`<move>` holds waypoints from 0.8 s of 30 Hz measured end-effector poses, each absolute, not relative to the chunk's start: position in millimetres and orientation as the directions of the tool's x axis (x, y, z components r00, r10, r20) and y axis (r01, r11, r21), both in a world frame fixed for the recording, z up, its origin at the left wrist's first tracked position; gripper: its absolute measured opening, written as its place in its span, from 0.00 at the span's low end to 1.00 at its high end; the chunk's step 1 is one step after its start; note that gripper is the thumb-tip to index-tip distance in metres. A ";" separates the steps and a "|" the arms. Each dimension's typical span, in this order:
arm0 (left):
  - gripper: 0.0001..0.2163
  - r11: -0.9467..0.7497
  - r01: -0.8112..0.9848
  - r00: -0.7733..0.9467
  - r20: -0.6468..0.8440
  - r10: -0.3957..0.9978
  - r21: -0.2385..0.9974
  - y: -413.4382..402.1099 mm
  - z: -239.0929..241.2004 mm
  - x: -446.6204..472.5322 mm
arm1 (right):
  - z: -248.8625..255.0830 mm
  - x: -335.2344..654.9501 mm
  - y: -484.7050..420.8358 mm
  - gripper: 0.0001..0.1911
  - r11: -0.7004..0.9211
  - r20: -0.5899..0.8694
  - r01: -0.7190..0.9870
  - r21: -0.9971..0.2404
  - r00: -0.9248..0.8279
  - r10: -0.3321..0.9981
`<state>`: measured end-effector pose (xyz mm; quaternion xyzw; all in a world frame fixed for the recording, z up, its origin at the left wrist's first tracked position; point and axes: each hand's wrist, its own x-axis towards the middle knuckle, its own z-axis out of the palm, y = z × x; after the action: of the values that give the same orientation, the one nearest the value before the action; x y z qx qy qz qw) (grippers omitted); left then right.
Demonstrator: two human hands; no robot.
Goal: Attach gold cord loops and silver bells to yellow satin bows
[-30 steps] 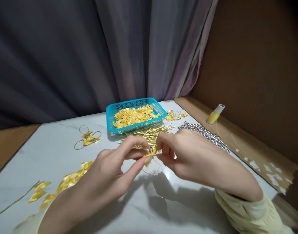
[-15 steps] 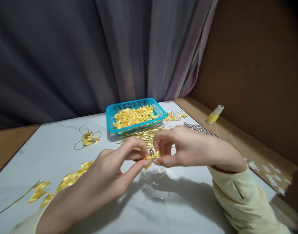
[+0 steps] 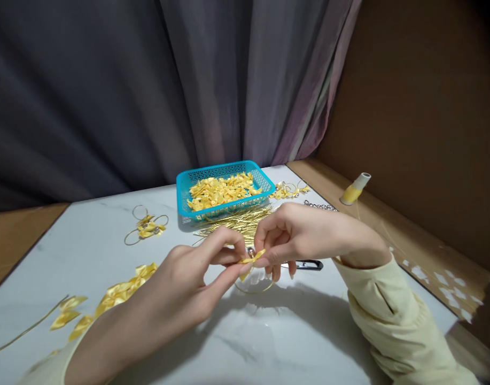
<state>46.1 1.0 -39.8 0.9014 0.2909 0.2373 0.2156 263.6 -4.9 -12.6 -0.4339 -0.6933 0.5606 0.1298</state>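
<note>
A small yellow ribbon bow (image 3: 248,261) is held above the table between both hands. A silver bell (image 3: 251,252) sits at its upper middle, and a thin gold cord loop (image 3: 255,292) hangs beneath it. My left hand (image 3: 207,280) pinches the bow's left side between thumb and forefinger. At the opposite side, my right hand (image 3: 295,240) closes thumb and forefinger on the bow's right end, its lower fingers curled down. Loose gold cords (image 3: 236,223) lie just beyond the fingertips. Part of the bow is hidden by the fingers.
A blue basket (image 3: 179,198) of yellow bows stands at the back. Belled bows with loops (image 3: 148,227) lie left; more bows (image 3: 120,291) lie near my left forearm. A black-handled tool (image 3: 311,264), bells (image 3: 319,205) and a yellow thread spool (image 3: 352,193) are right.
My right hand's thumb has moved slightly left over the bow, and its lower fingers now reach down. The black-handled tool has come into sight behind that hand. The view has shifted slightly.
</note>
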 end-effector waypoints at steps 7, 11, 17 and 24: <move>0.05 -0.728 0.416 0.723 0.287 0.628 0.546 -1.0 -40.0 46.9 | -13.0 264.7 -6.5 0.03 0.053 -0.282 0.485 -0.873 -0.591 0.755; 0.02 -0.621 0.427 0.699 0.195 0.688 0.658 3.0 -40.4 50.3 | -15.2 265.5 -5.4 0.05 0.148 -0.221 0.492 -0.858 -0.614 0.758; 0.06 -0.353 0.393 0.690 -0.019 0.723 0.849 11.1 -39.8 50.8 | -16.4 265.8 -4.5 0.05 0.175 -0.204 0.496 -0.850 -0.618 0.760; 0.07 -0.303 0.411 0.675 -0.064 0.735 0.860 11.1 -39.6 49.1 | -14.1 266.0 -4.1 0.06 0.208 -0.208 0.536 -0.818 -0.614 0.761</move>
<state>49.1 11.1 -39.6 0.7881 0.3638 0.1743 0.4650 266.0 -4.1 -14.1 -0.4223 -0.7678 0.4664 0.1210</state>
